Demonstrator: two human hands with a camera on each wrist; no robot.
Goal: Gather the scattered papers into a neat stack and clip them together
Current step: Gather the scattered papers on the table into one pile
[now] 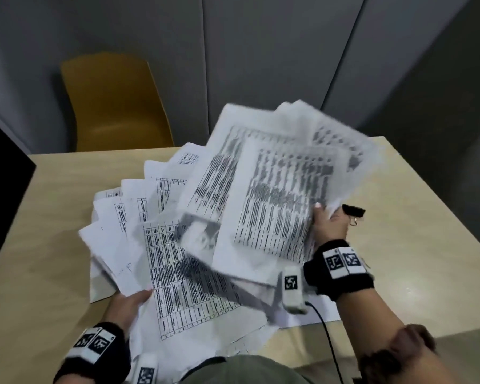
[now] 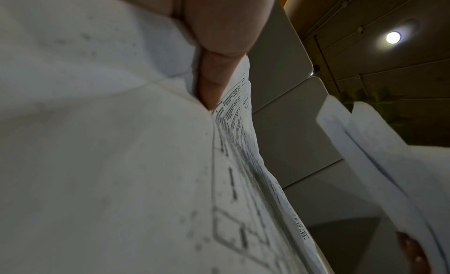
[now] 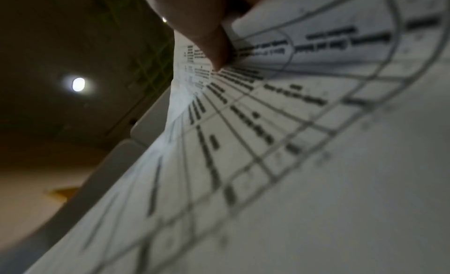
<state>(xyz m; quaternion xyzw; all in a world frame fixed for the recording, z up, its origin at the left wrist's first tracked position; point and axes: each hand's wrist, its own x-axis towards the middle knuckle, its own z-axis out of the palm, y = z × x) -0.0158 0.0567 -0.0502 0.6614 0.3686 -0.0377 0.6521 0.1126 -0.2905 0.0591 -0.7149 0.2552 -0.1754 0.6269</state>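
Note:
Several printed sheets lie fanned over the beige table (image 1: pixel 399 273). My right hand (image 1: pixel 329 224) grips a bundle of lifted papers (image 1: pixel 283 189) by its right edge, blurred with motion; the right wrist view shows a thumb (image 3: pixel 209 37) pressed on a printed sheet (image 3: pixel 292 143). My left hand (image 1: pixel 128 303) holds the near-left edge of the lower papers (image 1: pixel 183 286), its fingers tucked under them. In the left wrist view a finger (image 2: pixel 214 76) lies between sheets (image 2: pixel 109 162). A black binder clip (image 1: pixel 354 210) sits on the table just beyond my right hand.
A yellow chair (image 1: pixel 114 103) stands behind the table's far edge. A black object (image 1: pixel 3 195) sits at the left edge. Grey wall panels (image 1: pixel 261 51) rise behind. A black cable (image 1: pixel 327 336) runs from my right wrist.

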